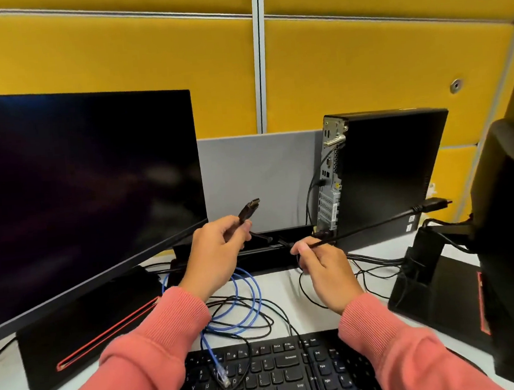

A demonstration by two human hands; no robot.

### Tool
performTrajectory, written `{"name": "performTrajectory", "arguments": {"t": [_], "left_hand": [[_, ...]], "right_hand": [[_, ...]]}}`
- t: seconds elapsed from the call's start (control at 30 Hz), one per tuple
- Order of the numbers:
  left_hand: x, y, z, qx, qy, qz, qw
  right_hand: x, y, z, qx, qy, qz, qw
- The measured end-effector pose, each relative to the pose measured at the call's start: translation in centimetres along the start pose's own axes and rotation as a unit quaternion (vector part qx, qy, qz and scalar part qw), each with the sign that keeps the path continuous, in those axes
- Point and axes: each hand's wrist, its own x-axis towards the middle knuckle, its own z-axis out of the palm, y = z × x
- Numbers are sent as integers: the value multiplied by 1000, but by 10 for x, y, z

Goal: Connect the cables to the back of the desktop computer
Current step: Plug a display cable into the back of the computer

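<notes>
The black desktop computer [383,172] stands upright at the back right of the desk, its port panel [329,173] turned left toward me with one thin black cable plugged in. My left hand [214,256] grips a black display cable just below its plug [248,210], which points up and right. My right hand [326,269] pinches a second black cable [369,227] that runs stiffly right to its plug [435,204] beside the computer's base. A coiled blue network cable [245,300] lies on the desk, its clear connector [223,379] resting on the keyboard.
A dark monitor [80,190] fills the left side, a second monitor's back and stand [458,274] crowd the right. A black keyboard [273,375] lies at the near edge. Loose black cables tangle on the white desk [373,248]. A grey divider and yellow panels stand behind.
</notes>
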Motion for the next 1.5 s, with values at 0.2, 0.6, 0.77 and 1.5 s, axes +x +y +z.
{"name": "performTrajectory", "arguments": {"t": [0.2,0.6,0.77,1.5], "left_hand": [[1,31,21,-101,-34,-29,994],[-9,51,49,-204,-108,-59,971],[-7,48,47,-220,-105,-57,968],[10,13,-3,-321,36,-21,946]], "right_hand": [[9,3,12,-117,-90,10,989],[17,-14,22,-180,-142,57,972],[12,-4,10,-139,-120,18,983],[-8,-59,-42,276,16,46,960]]}}
